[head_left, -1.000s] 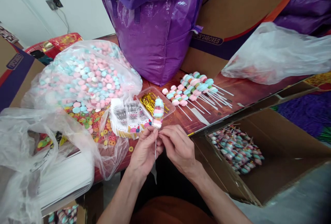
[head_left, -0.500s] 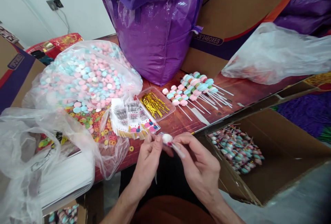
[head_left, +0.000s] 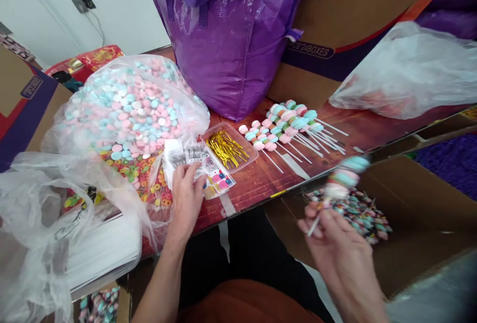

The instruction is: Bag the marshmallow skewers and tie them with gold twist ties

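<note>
My right hand pinches the white stick of a candy skewer, blurred by motion, with its pink, white and blue sweets tilted up to the right. The skewer is over the open box at the table's right edge. My left hand rests with its fingertips on a stack of printed plastic bags; its fingers are a little apart and hold nothing I can see. Beside the stack is a clear tray of gold twist ties. Unwrapped candy skewers lie in a row behind it.
A big clear bag of pink and blue sweets and ring gummies cover the table's left. A purple bag stands at the back. The cardboard box at lower right holds many wrapped skewers. A white plastic bag lies right.
Both hands were together on the candy skewer in front of my lap. They have parted: the right carried the skewer right over the box, the left moved left onto the printed bags.
</note>
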Available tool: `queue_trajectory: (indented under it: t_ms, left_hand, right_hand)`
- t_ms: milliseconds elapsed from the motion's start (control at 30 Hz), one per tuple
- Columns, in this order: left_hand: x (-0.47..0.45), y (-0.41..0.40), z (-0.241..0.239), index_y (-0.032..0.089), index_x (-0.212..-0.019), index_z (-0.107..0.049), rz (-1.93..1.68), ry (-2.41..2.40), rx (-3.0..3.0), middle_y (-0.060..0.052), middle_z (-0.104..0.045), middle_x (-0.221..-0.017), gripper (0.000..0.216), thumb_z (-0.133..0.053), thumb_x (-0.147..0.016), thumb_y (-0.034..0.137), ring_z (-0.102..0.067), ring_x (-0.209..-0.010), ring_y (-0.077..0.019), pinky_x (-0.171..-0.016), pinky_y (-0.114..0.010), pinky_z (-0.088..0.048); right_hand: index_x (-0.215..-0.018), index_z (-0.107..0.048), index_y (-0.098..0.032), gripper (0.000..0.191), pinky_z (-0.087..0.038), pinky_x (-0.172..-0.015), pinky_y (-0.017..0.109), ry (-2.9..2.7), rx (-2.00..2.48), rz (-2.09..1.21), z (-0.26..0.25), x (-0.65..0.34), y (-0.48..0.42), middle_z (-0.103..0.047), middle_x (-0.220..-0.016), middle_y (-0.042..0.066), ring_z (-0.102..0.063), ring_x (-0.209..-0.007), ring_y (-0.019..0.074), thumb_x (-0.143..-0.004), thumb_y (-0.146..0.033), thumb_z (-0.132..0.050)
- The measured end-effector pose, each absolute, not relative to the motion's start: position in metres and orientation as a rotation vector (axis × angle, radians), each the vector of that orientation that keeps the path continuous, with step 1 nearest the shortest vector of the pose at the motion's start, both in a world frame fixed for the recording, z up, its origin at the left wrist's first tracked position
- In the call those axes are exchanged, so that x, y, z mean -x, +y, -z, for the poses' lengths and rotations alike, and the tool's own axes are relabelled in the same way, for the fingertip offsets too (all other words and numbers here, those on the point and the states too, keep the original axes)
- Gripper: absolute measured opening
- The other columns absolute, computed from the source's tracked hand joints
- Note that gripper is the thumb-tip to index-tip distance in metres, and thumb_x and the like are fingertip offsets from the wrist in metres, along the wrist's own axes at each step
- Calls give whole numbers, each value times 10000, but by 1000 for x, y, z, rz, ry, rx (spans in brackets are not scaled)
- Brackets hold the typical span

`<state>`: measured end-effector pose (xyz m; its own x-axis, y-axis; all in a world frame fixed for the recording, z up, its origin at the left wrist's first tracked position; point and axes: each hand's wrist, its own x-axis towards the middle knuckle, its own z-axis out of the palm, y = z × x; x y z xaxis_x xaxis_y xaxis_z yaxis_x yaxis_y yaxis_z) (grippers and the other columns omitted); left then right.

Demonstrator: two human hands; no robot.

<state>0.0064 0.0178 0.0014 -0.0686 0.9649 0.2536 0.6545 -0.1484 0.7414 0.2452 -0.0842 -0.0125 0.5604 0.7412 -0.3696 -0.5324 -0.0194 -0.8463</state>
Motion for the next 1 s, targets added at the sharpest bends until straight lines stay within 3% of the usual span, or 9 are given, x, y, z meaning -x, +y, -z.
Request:
queue_trajectory:
  t_ms: [100, 200, 367, 500, 600, 700, 833, 1000]
  left_hand:
    - [14, 35, 12, 194, -908, -722, -917, 1889, -1941, -75, -601, -937, 155, -597, -828, 147, -581, -924, -255, -853, -390, -459]
    - [18, 40, 17, 197, -735, -649, -887, 1934, -1942, -37, -583, -802, 143, -567, -832, 132, -567, -788, -220, -751, -346, -439]
    - [5, 28, 8, 206, -757, -622, -1286, 1842, -1620, -17, -581, -776, 93, -615, -849, 212, -555, -753, -191, -737, -309, -427]
    - [-24, 1, -1, 213, -769, -639, -1482, 1592, -1442, -18, -578, -830, 97, -654, -859, 246, -564, -802, -171, -762, -274, -441]
    - [-47, -13, -4, 217, -861, -655, -1586, 1456, -1168, -13, -595, -876, 87, -723, -824, 256, -589, -834, -154, -780, -252, -463]
    - [-56, -12, -5, 222, -978, -644, -1593, 1254, -703, 3, -641, -904, 309, -826, -734, 275, -623, -821, -127, -770, -232, -493]
    - [-50, -3, -6, 158, -853, -720, -1284, 932, -369, -42, -721, -890, 304, -890, -648, 304, -663, -802, -138, -768, -253, -532]
    - [-61, -9, -6, 152, -744, -737, -1242, 969, -322, 0, -714, -720, 277, -929, -579, 264, -624, -624, -93, -601, -196, -501]
  right_hand:
    - [-929, -776, -172, 368, -439, -519, 203, -181, 1260, -948, 14, -267, -72, -662, -894, 43, -424, -583, 65, -643, -375, -886]
    - [-914, -770, -167, 311, -398, -489, 202, -370, 1265, -970, 12, -254, -65, -638, -777, 26, -427, -555, 70, -683, -355, -855]
    - [-951, -737, -177, 241, -429, -518, 232, -807, 1282, -1117, 5, -188, -57, -650, -738, 23, -499, -570, 109, -857, -396, -699]
    - [-1070, -703, -185, 327, -524, -661, 282, -937, 1211, -1188, 1, -142, -43, -706, -910, 47, -594, -710, 157, -784, -336, -752]
    - [-936, -702, -177, 195, -518, -723, 290, -872, 1205, -1130, 2, -127, -33, -694, -846, 32, -605, -749, 167, -848, -351, -688]
    - [-811, -668, -173, 207, -475, -676, 256, -831, 1218, -1076, 3, -132, -27, -635, -745, -1, -553, -687, 139, -895, -359, -639]
    - [-731, -601, -179, 250, -414, -604, 233, -975, 1220, -1165, 1, -155, -25, -539, -675, -29, -466, -622, 117, -896, -365, -630]
    - [-681, -489, -195, 328, -352, -572, 231, -1149, 1251, -1098, 2, -171, -29, -433, -649, -43, -398, -606, 110, -944, -382, -549]
